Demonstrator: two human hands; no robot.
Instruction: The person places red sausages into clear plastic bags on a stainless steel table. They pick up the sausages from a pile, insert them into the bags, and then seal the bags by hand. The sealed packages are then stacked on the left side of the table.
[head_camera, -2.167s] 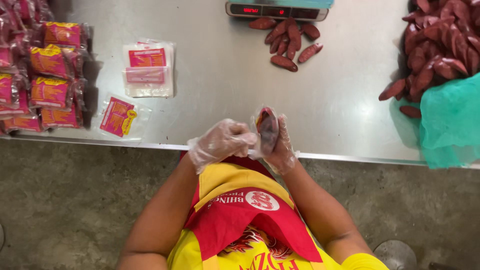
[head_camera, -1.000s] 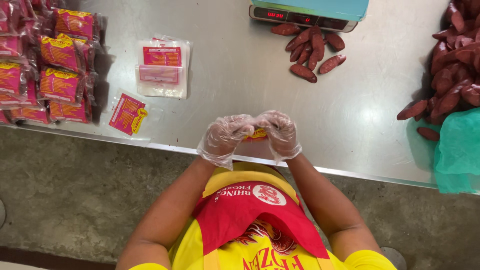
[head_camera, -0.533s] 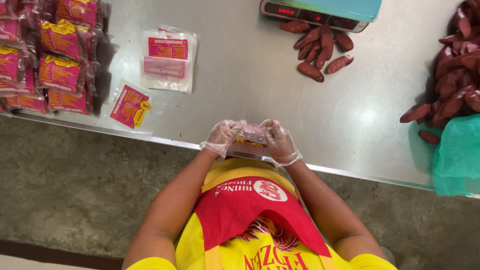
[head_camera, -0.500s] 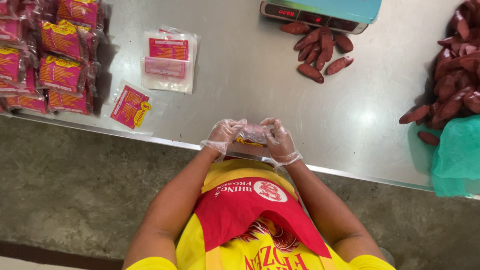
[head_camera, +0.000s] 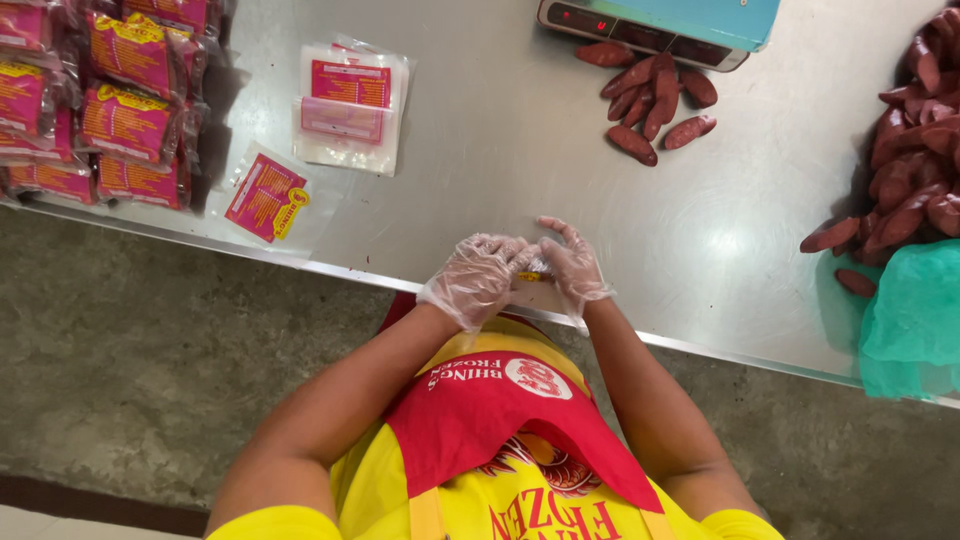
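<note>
Both gloved hands met at the near edge of the steel table (head_camera: 500, 130), just in front of the person's red and yellow apron (head_camera: 500, 420). The left hand (head_camera: 476, 282) was curled, its fingers clenched over a small packet (head_camera: 531, 275) of which only a yellow sliver showed between the two gloves; the right hand (head_camera: 573, 265) pinched the packet's other end with thumb and lower fingers while its forefinger pointed up and away. Half a second before, the clear packet had been spread wider between the hands and more of its dark filling could be seen; now it was almost wholly covered, perhaps folded or rolled, though the gloves hid too much to be sure. Two seconds earlier a dark red sausage had stood upright in the same grip. On the table, a loose group of sausages (head_camera: 650, 105) lay beside the scale (head_camera: 660, 22), a larger heap (head_camera: 915, 170) sat at the right above a green net (head_camera: 915, 320), empty printed pouches (head_camera: 350, 105) lay at centre left, and filled packs (head_camera: 100, 110) were stacked at far left.
</note>
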